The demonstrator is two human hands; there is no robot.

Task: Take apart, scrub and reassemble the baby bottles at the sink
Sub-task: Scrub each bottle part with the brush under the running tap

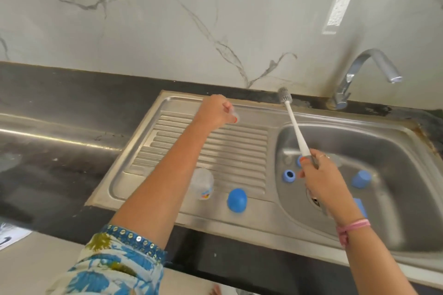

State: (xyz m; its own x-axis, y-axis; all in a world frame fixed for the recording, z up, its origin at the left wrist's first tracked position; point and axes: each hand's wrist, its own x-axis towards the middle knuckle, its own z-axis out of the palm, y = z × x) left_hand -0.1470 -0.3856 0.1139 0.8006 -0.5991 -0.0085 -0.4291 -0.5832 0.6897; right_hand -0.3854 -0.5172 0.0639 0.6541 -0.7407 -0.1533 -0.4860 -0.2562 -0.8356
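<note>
My left hand (217, 111) is stretched over the far end of the steel drainboard (167, 132), its curled fingers pinching a small clear piece (233, 115) that is too blurred to name. My right hand (316, 175) grips the white handle of a bottle brush (296, 132) above the sink basin (407, 151), with the grey bristle head pointing at the back wall. A clear bottle body (203, 183) and a blue dome cap (237, 200) stand on the drainboard's near side. In the basin lie a blue screw ring (288, 176), a blue cap (362, 178) and another blue piece (360, 207) beside my wrist.
A chrome tap (374, 72) arches over the basin's far right corner. The drain (316, 201) shows just under my right hand. Black stone counter (60, 163) runs to the left of the drainboard, and a marble wall rises behind.
</note>
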